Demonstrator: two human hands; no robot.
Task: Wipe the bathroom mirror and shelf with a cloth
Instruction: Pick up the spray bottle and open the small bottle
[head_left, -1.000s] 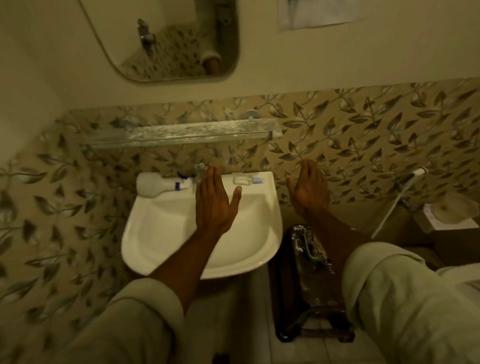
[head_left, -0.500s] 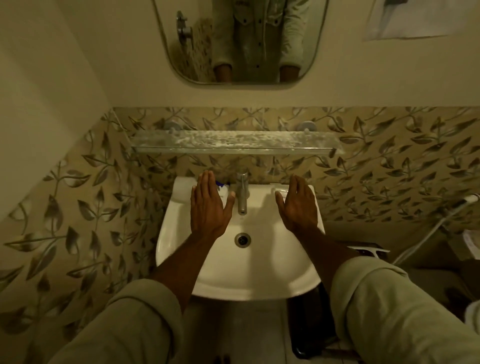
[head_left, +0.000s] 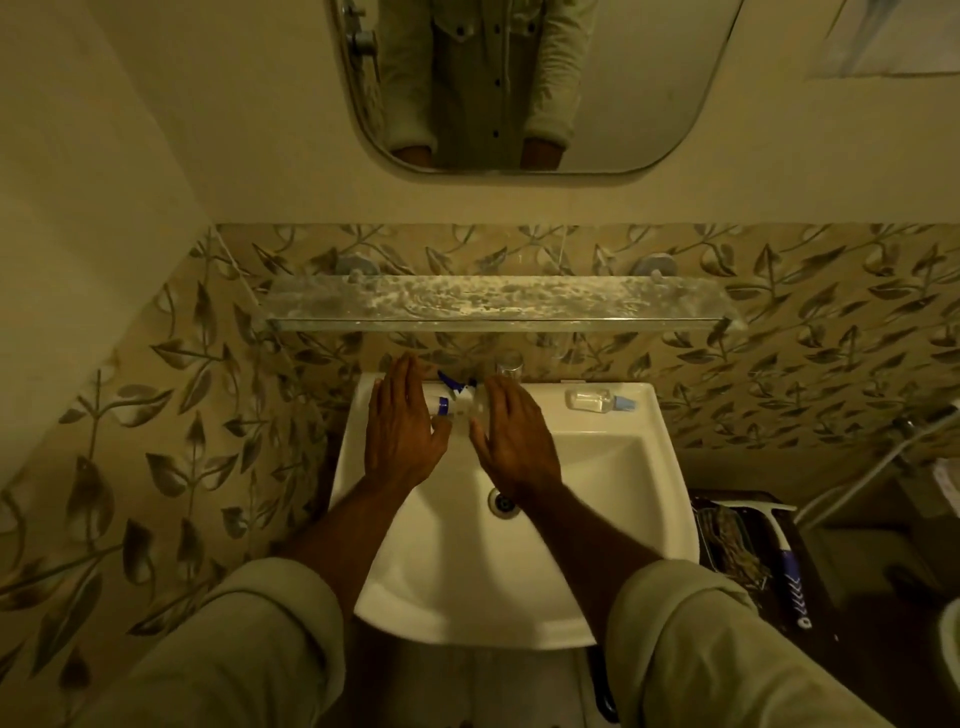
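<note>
The rounded mirror (head_left: 623, 83) hangs on the wall at the top and reflects a person's jacket and sleeves. Below it a glass shelf (head_left: 493, 304) is speckled with white residue. Over the back of the white sink (head_left: 597, 493) my left hand (head_left: 402, 431) and my right hand (head_left: 511, 441) are held flat, palms down, fingers apart, holding nothing. Between them lies a white spray bottle with a blue trigger (head_left: 452, 397), partly hidden by my left hand. No cloth is in view.
A small clear bottle with a blue cap (head_left: 597, 401) lies on the sink's back right rim. The tap (head_left: 509, 361) stands behind my right hand. To the right, a dark stand holds a squeegee with a blue handle (head_left: 784, 561). A hose (head_left: 883, 462) runs along the right wall.
The view has swung right and centred on the sink, showing more of the mirror. My right hand has moved left, closer to my left hand over the spray bottle.
</note>
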